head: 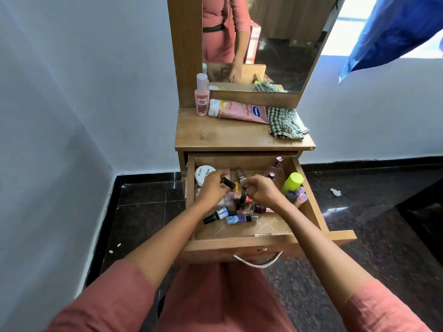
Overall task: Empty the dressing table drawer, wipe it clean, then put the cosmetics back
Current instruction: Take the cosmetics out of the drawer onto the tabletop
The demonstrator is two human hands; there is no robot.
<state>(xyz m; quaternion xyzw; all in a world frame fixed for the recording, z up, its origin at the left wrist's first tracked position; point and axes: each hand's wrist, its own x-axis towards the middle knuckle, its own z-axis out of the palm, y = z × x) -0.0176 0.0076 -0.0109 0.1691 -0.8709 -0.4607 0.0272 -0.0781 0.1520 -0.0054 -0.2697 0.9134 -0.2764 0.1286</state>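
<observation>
The wooden drawer (242,243) is pulled out and holds several cosmetics: a white jar (202,173), a lime-capped bottle (292,182), nail polish bottles (215,215) and a small blue spray bottle (239,219). My left hand (212,188) is inside the drawer and grips a small black tube (229,183). My right hand (261,190) is beside it, with its fingers curled round a small clear bottle (245,186). On the table top (215,137) lie a pink bottle (201,97), a pink Vaseline tube (239,111) and a checked cloth (285,123).
A mirror (263,44) stands behind the table top. White walls lie to the left and behind. A blue cloth (395,29) hangs at the upper right. The dark floor (359,212) has scraps of paper on it. The drawer handle (257,261) faces me.
</observation>
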